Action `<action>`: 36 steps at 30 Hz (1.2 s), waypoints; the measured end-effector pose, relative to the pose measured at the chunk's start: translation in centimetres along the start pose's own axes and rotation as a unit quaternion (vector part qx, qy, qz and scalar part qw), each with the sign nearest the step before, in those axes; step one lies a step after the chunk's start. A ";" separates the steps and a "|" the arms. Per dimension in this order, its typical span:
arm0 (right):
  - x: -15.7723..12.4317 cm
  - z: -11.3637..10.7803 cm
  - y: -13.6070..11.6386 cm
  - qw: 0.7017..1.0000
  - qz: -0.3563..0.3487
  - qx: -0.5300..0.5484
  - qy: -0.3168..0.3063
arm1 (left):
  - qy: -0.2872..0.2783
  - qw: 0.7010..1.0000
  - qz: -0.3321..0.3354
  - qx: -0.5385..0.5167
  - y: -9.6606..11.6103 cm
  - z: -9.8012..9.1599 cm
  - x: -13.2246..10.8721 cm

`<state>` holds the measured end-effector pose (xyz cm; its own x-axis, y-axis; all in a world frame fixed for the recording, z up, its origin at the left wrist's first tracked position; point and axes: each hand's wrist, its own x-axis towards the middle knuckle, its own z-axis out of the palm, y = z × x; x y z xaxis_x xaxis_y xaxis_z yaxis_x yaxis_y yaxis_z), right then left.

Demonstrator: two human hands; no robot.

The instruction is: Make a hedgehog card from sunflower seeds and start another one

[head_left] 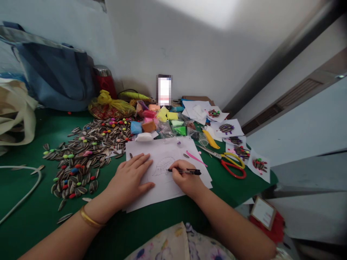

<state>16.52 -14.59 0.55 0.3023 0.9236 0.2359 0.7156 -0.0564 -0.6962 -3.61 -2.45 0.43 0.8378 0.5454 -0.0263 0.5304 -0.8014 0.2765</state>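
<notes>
White paper sheets (162, 193) lie stacked on the green table in front of me. My left hand (132, 177) rests flat on the left part of the top sheet, fingers spread, a gold bangle (90, 217) on its wrist. My right hand (187, 177) grips a black pen (192, 172), its tip at a line drawing (164, 166) that looks like a small rounded animal filled with little marks. A pink plastic tool (196, 158) and a single sunflower seed (186, 156) lie on the sheet beyond my right hand.
Striped sunflower seeds (81, 151) with coloured ones spread over the left. Bagged coloured clay (149, 126) and a lit phone (164, 90) are behind the paper. At right lie scissors (233, 164), a yellow cutter (210, 138) and seed-decorated papers (227, 128). A blue bag (56, 76) stands back left.
</notes>
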 end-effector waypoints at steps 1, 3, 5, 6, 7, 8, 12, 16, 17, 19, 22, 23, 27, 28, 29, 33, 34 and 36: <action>0.0 0.0 0.1 1.000 0.000 0.004 0.001 | 0.002 1.000 0.001 -0.002 0.0 0.0 0.0; 0.0 -0.1 0.2 1.000 0.004 0.013 0.007 | 0.007 1.000 0.003 -0.007 -0.1 0.1 0.0; 0.0 -0.2 0.4 1.000 0.014 0.019 0.018 | 0.011 1.000 0.005 -0.011 -0.2 0.2 0.0; 0.0 -0.3 0.5 0.999 0.018 0.020 0.023 | 0.012 1.000 0.005 -0.012 -0.2 0.2 0.0; 0.0 -0.3 0.5 0.999 0.021 0.021 0.023 | 0.012 1.000 0.004 -0.013 -0.2 0.3 0.0; 0.0 -0.3 0.5 0.999 0.021 0.020 0.021 | 0.012 1.000 0.004 -0.013 -0.2 0.3 0.0; 0.1 -0.2 0.3 1.000 0.015 0.005 0.007 | 0.005 1.000 0.003 -0.005 -0.2 0.2 0.0; 0.1 -0.2 0.3 1.000 0.022 0.005 0.013 | -0.005 1.000 0.001 0.005 -0.1 0.1 0.0; 0.1 -0.2 0.3 1.000 0.024 0.009 0.014 | -0.007 1.000 0.001 0.007 -0.1 0.0 0.0; 0.1 -0.4 0.5 0.999 0.030 0.017 0.018 | -0.007 1.000 0.001 0.009 -0.1 0.0 0.1; 0.1 -0.6 0.7 0.998 0.045 0.021 0.028 | -0.004 1.000 0.002 0.005 -0.1 0.0 0.0; 0.2 -0.6 0.7 0.998 0.047 0.019 0.027 | -0.003 1.000 0.002 0.004 -0.1 0.0 0.0; 0.3 -0.6 0.6 0.999 0.032 0.012 0.013 | -0.005 1.000 0.002 0.007 -0.1 0.0 0.0; 0.3 -0.6 0.5 0.999 0.033 0.009 0.013 | -0.005 1.000 0.002 0.007 -0.1 0.0 0.0; 0.3 -0.6 0.5 0.999 0.036 0.008 0.014 | -0.004 1.000 0.001 0.007 -0.1 0.0 0.0; 0.3 -0.5 0.9 0.999 0.042 0.014 0.017 | -0.002 1.000 0.000 0.000 -0.1 0.0 0.0; 0.2 -0.6 1.0 0.999 0.040 0.018 0.020 | -0.001 1.000 -0.001 0.000 -0.1 0.0 0.0; 0.2 -0.6 1.3 0.998 0.040 0.025 0.033 | -0.004 1.000 -0.003 0.001 -0.1 0.0 0.0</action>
<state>17.87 -14.71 0.13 0.3996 0.8899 0.2202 0.6553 -0.1093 -0.7474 -3.64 -2.34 0.36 0.8356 0.5481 -0.0363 0.5358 -0.7987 0.2738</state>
